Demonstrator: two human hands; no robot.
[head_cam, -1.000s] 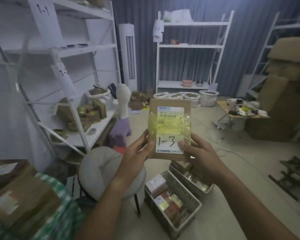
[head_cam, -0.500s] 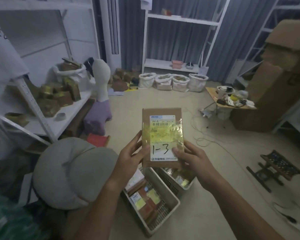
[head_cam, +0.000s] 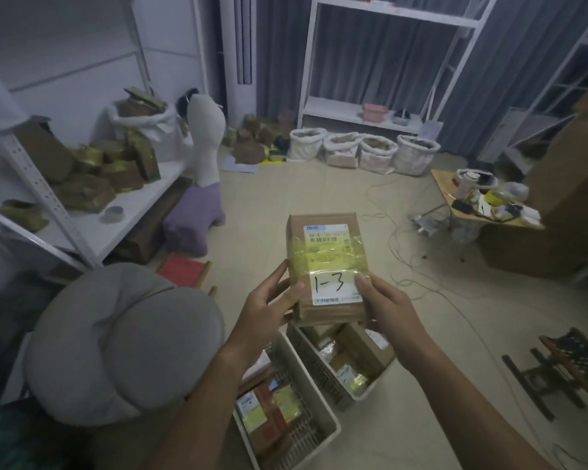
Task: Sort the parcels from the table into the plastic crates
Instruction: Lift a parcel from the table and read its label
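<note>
At the left of the frame we see a grey round stool [head_cam: 123,340], and above it a white shelf [head_cam: 92,228] with brown packets. At centre, our left hand [head_cam: 269,313] grips the parcel's [head_cam: 326,266] left edge, thumb on its face. The parcel, marked "1-3", is held upright above two plastic crates [head_cam: 323,418] on the floor, both holding parcels. Our right hand [head_cam: 387,310] pinches the right edge, thumb on the label.
</note>
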